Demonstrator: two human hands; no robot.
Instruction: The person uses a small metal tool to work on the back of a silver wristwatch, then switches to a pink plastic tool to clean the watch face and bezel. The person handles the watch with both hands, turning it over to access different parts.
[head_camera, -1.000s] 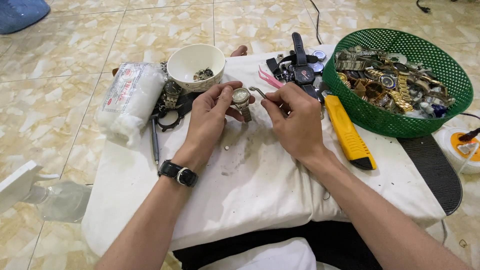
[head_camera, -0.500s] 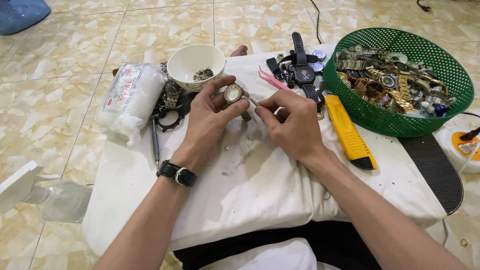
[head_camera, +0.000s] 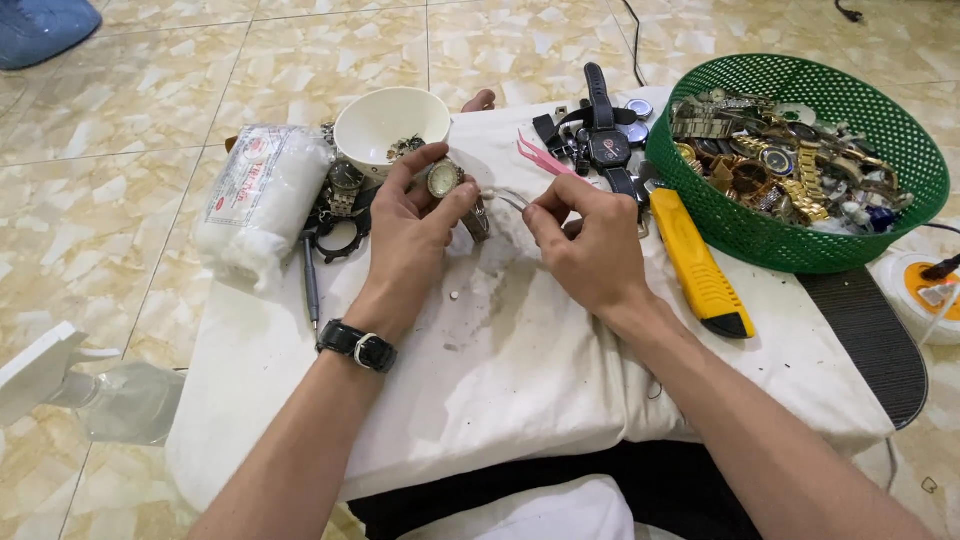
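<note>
Watch (head_camera: 444, 179) (round, pale dial, metal case)

A white ceramic bowl (head_camera: 391, 120) holding small metal parts sits just beyond the left hand (head_camera: 408, 240) on a white cloth-covered counter (head_camera: 520, 380). Left of that hand lie a plastic-wrapped roll of white cotton (head_camera: 258, 205), a slim grey screwdriver (head_camera: 312, 280) and a steel watch beside black rings (head_camera: 343, 215). Beyond the right hand (head_camera: 590, 250) rest pink tweezers (head_camera: 540, 158) and a black-strapped wristwatch (head_camera: 605, 140) among loose dark parts. To that hand's right lies a yellow utility knife (head_camera: 695, 262), touching a green plastic basket (head_camera: 880, 130) heaped with metal watches and bracelets. A clear plastic bottle (head_camera: 125, 400) lies on the tiled floor (head_camera: 110, 130), well left of the left forearm.
</note>
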